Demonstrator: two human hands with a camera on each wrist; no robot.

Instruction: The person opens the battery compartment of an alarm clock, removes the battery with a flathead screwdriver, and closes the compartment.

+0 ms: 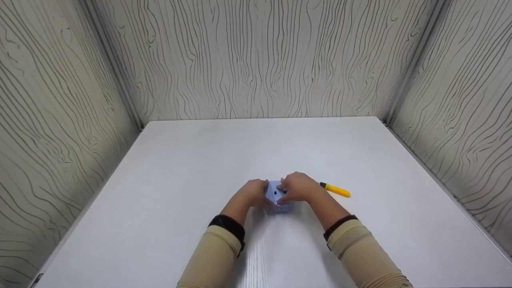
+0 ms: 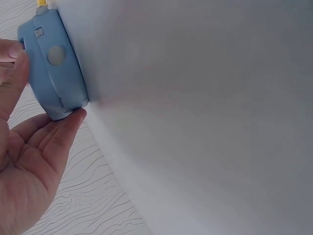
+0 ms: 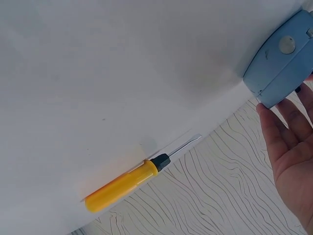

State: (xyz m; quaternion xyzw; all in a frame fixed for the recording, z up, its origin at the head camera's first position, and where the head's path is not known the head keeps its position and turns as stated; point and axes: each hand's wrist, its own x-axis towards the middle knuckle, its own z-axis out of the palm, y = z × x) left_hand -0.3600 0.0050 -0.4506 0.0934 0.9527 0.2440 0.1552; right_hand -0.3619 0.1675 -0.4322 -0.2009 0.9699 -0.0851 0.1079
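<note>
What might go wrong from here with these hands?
The blue plastic case may slip if the left hand or right hand loosens, since both hold it. The flat-head screwdriver lies unheld on the white table near the right hand, so a bump might set it rolling.

Apparently blue device; yellow-handled screwdriver

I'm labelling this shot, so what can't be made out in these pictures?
Head: the left side of the box, hidden by the left hand.
Head: whether the dark marks are holes; too small.
Left wrist: the rest of the yellow piece, cut off by the top edge.
Right wrist: part of the box and right hand, cut off by the right edge.
</note>
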